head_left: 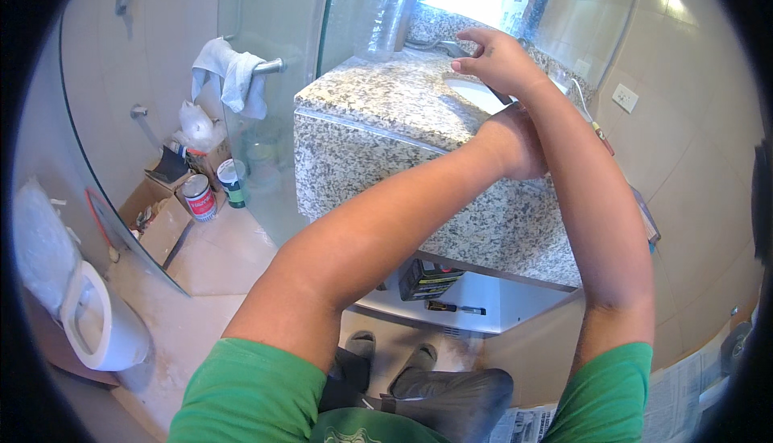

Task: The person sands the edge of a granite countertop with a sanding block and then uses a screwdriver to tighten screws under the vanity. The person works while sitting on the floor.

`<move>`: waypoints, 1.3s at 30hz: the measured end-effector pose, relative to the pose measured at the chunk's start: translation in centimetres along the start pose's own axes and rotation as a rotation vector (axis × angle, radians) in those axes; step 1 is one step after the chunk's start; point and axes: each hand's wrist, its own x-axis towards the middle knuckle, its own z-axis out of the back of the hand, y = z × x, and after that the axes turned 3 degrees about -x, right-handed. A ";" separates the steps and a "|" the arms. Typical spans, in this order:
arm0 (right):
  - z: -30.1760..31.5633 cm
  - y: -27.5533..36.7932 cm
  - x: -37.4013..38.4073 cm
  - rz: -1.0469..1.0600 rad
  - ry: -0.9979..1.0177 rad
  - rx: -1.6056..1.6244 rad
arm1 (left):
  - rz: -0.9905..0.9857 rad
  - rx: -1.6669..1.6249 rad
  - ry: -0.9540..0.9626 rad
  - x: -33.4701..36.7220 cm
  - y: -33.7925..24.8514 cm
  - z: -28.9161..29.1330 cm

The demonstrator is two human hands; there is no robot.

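Note:
My right hand (501, 63) is over the white basin (467, 89), its thumb and forefinger stretched out and apart. Near its fingertips, at the back of the basin, is a grey metal piece that looks like a tap (452, 48). A short dark strip (501, 97) shows under the right palm; I cannot tell what it is or whether a hand touches it. My left hand (525, 143) is at the front edge of the speckled granite counter (362, 93), crossing beneath my right forearm. Its fingers are hidden.
Tall bottles (394, 12) stand on the counter by the glass panel (278, 16). Below, an open cabinet shelf (503, 290) bears a dark box (427, 279) and a screwdriver (455, 308). Paint cans (199, 196), a towel (229, 76) and a toilet (109, 326) are at left.

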 end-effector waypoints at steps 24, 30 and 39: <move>-0.6 3.0 -1.8 0.150 0.301 -0.003 | -0.027 -0.206 0.010 -1.5 -0.5 1.2; 0.0 2.2 -2.2 0.189 0.388 0.032 | -0.045 -0.091 -0.017 -0.5 0.2 -0.5; -0.8 2.1 -2.3 0.125 0.528 -0.018 | 0.055 -0.222 0.070 -1.2 -0.3 0.5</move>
